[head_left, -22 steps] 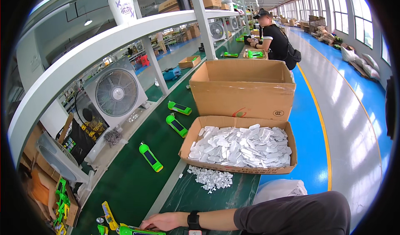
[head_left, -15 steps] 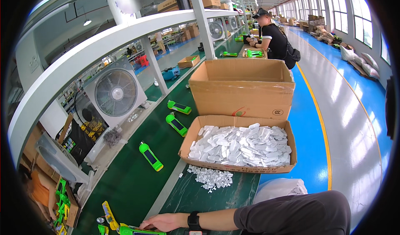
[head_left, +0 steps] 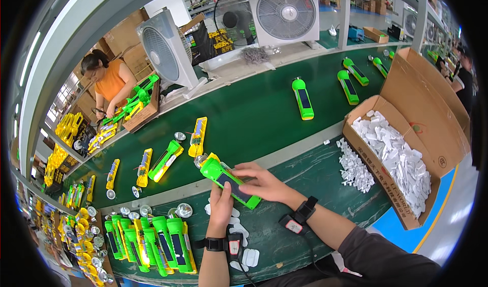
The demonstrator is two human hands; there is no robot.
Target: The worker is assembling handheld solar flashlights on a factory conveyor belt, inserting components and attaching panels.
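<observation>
Above the near edge of the green conveyor belt, I hold a green flashlight (head_left: 212, 169) with a dark solar panel, its head tilted toward the upper left. My left hand (head_left: 220, 209) grips it from below, thumb along its side. Across its right side lie the bent fingers of my right hand (head_left: 265, 184), closed on the body. A loose reflector and a yellow half-shell (head_left: 199, 134) lie just beyond its head. Flat white plastic pieces (head_left: 250, 257) are scattered on the bench around my left wrist, partly hidden by it.
Several green flashlights (head_left: 178, 244) stand grouped at the left of the bench. To the right are a pile of small white parts (head_left: 357, 172) and a carton (head_left: 367, 161) of white pieces. More flashlights (head_left: 303, 100) lie on the belt. Beyond it, a person in orange (head_left: 116, 81) handles green shells.
The view has swung left, bringing the grouped flashlights and both my hands into sight. The green flashlight, earlier at the lower edge, is now held up between both hands.
</observation>
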